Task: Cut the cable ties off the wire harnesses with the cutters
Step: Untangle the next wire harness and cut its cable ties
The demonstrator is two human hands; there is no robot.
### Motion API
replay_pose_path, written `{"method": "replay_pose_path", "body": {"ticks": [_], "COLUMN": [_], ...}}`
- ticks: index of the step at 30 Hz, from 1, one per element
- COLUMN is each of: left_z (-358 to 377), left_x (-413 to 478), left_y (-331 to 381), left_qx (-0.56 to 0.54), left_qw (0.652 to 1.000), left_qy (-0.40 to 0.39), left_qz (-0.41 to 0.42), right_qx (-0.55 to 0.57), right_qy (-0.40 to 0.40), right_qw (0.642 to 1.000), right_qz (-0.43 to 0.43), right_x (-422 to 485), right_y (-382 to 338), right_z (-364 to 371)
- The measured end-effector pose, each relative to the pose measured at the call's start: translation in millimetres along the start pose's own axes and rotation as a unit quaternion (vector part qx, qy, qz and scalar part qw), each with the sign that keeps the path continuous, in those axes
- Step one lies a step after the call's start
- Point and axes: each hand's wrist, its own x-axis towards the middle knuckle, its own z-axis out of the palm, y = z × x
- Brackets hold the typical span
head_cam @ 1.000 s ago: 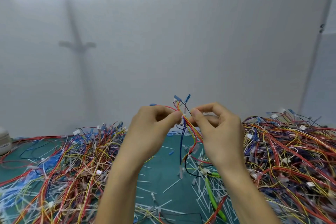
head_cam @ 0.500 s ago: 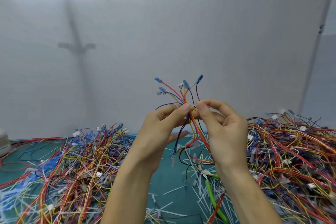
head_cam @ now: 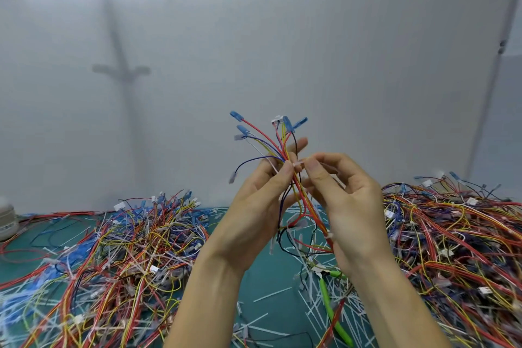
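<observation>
Well above the mat [head_cam: 262, 271], my left hand [head_cam: 254, 206] pinches the harness [head_cam: 271, 144] between thumb and fingers, its wires fanning upward. My right hand [head_cam: 350, 200] nips the white tie [head_cam: 298, 164] with thumb and forefinger. The cutters [head_cam: 329, 299] lie below my right wrist.

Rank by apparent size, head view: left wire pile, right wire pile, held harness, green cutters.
Left wire pile and right wire pile: alike, both cropped, unranked.
Held harness, nearer the camera.
Green cutters, partly hidden.
</observation>
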Motion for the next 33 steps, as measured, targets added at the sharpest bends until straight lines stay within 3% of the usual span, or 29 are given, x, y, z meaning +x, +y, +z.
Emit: {"method": "replay_pose_path", "body": {"ticks": [3,6,13,17,19,20,22,24,26,33], "left_z": [-3,-6,-18,-26,-31,-33,-38,-40,-41,-33], "left_x": [0,1,1,1,0,-1,-3,-5,-6,-6], "left_y": [2,3,7,9,10,11,14,17,20,25], "left_qx": [0.009,0.01,0.085,0.104,0.123,0.133,0.149,0.153,0.153,0.137], "left_qw": [1.0,0.997,0.985,0.978,0.974,0.973,0.973,0.972,0.97,0.974], "left_qy": [0.01,0.07,0.131,0.164,0.166,0.162,0.152,0.153,0.164,0.17], "left_qz": [0.026,0.037,0.068,0.075,0.089,0.092,0.092,0.091,0.09,0.064], "right_qx": [-0.022,-0.082,-0.192,-0.265,-0.405,-0.502,-0.658,-0.712,-0.716,-0.741], "right_qy": [-0.023,-0.012,0.082,0.127,0.061,0.002,-0.126,-0.204,-0.237,-0.254], "right_qw": [0.999,0.996,0.974,0.955,0.912,0.862,0.726,0.639,0.61,0.57], "right_qz": [0.0,-0.03,-0.092,-0.045,0.027,0.072,0.153,0.209,0.244,0.248], "right_x": [-1,-3,3,13,17,18,17,13,8,-2], "right_y": [-2,-3,-2,10,23,30,49,66,78,104], "right_z": [1,2,-11,-31,-46,-54,-65,-70,-73,-76]}}
